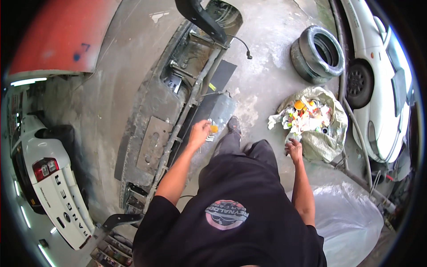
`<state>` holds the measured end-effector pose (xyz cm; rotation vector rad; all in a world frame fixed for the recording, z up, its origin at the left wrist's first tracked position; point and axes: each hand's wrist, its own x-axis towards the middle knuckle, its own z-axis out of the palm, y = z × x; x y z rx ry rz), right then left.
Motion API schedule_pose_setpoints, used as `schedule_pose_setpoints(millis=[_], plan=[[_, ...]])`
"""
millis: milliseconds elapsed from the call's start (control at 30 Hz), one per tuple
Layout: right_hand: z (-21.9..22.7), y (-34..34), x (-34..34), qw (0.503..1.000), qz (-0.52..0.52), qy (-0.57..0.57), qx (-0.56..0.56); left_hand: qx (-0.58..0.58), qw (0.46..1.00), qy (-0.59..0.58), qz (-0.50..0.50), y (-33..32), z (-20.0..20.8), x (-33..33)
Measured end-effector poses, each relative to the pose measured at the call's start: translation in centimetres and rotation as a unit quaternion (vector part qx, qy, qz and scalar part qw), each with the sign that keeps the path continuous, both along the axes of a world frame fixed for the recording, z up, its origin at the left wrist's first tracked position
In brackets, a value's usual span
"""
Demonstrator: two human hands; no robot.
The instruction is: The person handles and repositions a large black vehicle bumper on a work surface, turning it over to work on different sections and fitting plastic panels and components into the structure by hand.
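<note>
My left hand (200, 134) is closed at the near side of the long bumper (155, 115), its fingers pinching a small flat packet (214, 129) with an orange patch and dark and white stripes. What kind of packet it is cannot be made out. My right hand (294, 150) hangs by the near left edge of an open sack (336, 129). Its fingers are curled, and something pale shows just beyond their tips; whether that is part of the sack's contents is unclear. Crumpled paper and colourful scraps (307, 116) fill the sack.
Two stacked tyres (318, 53) stand beyond the sack. A white car (378, 89) is at the right, a white pickup (58, 187) at the left, and a red panel (62, 35) at the upper left. Clear plastic sheeting (342, 222) bulges at the lower right. A hose (358, 129) runs beside the car.
</note>
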<state>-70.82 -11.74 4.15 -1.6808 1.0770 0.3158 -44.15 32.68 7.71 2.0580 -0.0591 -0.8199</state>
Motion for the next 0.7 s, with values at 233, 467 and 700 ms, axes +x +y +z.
schedule_pose_setpoints(millis=[233,467,700], plan=[[1.7,1.7,18.0,0.987,0.13,-0.035,0.083,-0.044,0.98,-0.023,0.193,-2.3,3.6,4.5],[2.7,1.3,35.5,0.946,0.299,-0.101,0.077,-0.028,0.955,-0.028,0.295,-3.1,3.9,5.4],[-1.9,-2.9,50.0,0.94,0.29,-0.172,-0.039,0.019,0.941,0.034,0.335,-7.5,4.0,6.9]])
